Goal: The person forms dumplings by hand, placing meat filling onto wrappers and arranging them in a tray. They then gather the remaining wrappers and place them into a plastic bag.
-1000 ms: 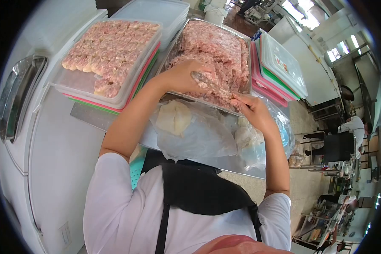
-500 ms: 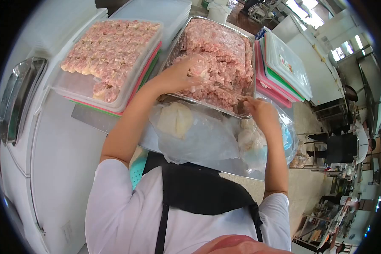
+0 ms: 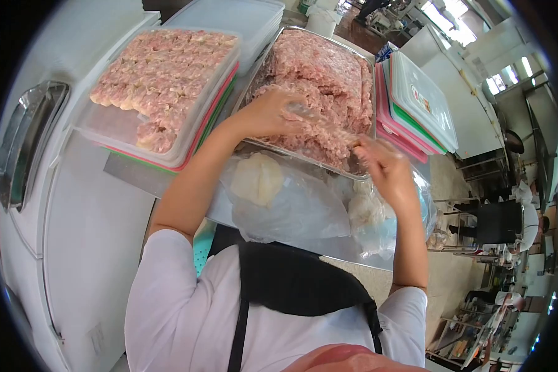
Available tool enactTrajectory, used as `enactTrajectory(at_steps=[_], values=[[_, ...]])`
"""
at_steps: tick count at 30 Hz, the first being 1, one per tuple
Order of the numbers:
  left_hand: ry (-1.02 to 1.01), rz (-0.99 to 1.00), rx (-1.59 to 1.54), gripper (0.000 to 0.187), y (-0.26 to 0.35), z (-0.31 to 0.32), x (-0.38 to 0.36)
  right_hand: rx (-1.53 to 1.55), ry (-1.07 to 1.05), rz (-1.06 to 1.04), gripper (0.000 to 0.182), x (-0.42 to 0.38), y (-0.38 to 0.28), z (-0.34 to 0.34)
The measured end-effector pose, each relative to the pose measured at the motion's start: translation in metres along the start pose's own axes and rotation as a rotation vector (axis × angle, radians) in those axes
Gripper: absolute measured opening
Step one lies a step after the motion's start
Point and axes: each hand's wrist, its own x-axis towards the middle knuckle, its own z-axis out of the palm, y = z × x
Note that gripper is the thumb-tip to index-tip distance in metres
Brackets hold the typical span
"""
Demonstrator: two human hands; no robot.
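A deep metal tray (image 3: pixel 310 160) of pink minced meat (image 3: pixel 328 68) lies before me. Over its near left part, my left hand (image 3: pixel 270 113) is curled round a meat dumpling, which is mostly hidden by the fingers. My right hand (image 3: pixel 384 164), at the tray's near right corner, grips a thin flat spatula (image 3: pixel 328 129). The blade is blurred and points left across the meat to my left fingers. Below the tray, a stack of pale round dumpling wrappers (image 3: pixel 258 180) rests on a clear plastic bag (image 3: pixel 297 214).
To the left, a clear plastic box (image 3: pixel 108 130) holds rows of meat dumplings (image 3: pixel 161 68) on stacked coloured lids. More lids (image 3: pixel 421 99) are piled on the right. A bag with pale contents (image 3: pixel 369 211) sits near my right forearm. A person (image 3: pixel 508 223) stands far right.
My left hand has turned and moved slightly down, hiding the dumpling seen in it before. My right hand has shifted a little right and down, with the spatula now nearer my left fingers.
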Motion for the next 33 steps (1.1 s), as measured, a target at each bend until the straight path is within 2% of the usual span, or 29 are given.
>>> enactTrajectory(at_steps=[2, 5, 6, 8, 9, 11, 14, 16, 18, 21, 24, 30, 33], values=[[-0.178, -0.022, -0.007, 0.056, 0.016, -0.016, 0.008, 0.027, -0.003, -0.099, 0.025, -0.004, 0.005, 0.011], [0.061, 0.070, -0.037, 0.056, 0.002, 0.001, -0.003, -0.004, 0.044, -0.015, 0.023, -0.009, 0.013, -0.019], [0.039, 0.055, -0.106, 0.054, 0.010, -0.005, -0.004, 0.054, 0.071, -0.027, 0.023, -0.012, 0.007, -0.023], [-0.009, 0.015, -0.248, 0.052, 0.040, -0.021, -0.004, 0.176, 0.115, -0.046, 0.024, -0.022, -0.007, -0.024], [-0.053, -0.048, -0.235, 0.052, 0.051, -0.026, -0.004, 0.085, 0.008, -0.084, 0.026, -0.022, -0.008, -0.017], [-0.132, -0.184, -0.202, 0.052, 0.070, -0.043, -0.006, 0.169, 0.008, -0.048, 0.027, -0.024, -0.001, 0.001], [0.037, -0.143, -0.006, 0.050, 0.088, -0.100, -0.038, 0.302, 0.001, 0.055, 0.030, -0.029, 0.014, -0.005], [0.197, -0.201, 0.028, 0.046, 0.094, -0.135, -0.065, 0.337, 0.003, 0.102, 0.030, -0.035, 0.029, -0.004], [0.295, -0.253, -0.146, 0.052, 0.051, -0.169, -0.095, 0.354, 0.013, 0.115, 0.030, -0.040, 0.042, -0.002], [0.432, -0.410, 0.269, 0.057, 0.046, -0.195, -0.133, 0.375, 0.016, 0.153, 0.031, -0.044, 0.052, 0.000], [0.235, -0.713, 0.545, 0.068, 0.039, -0.208, -0.149, 0.377, 0.004, 0.196, 0.031, -0.041, 0.051, 0.003], [0.139, -0.590, 0.451, 0.073, 0.023, -0.200, -0.152, 0.389, 0.016, 0.125, 0.030, -0.032, 0.040, 0.010], [0.118, -0.655, 0.290, 0.073, 0.016, -0.194, -0.142, 0.343, 0.005, 0.098, 0.030, -0.031, 0.039, 0.013]])
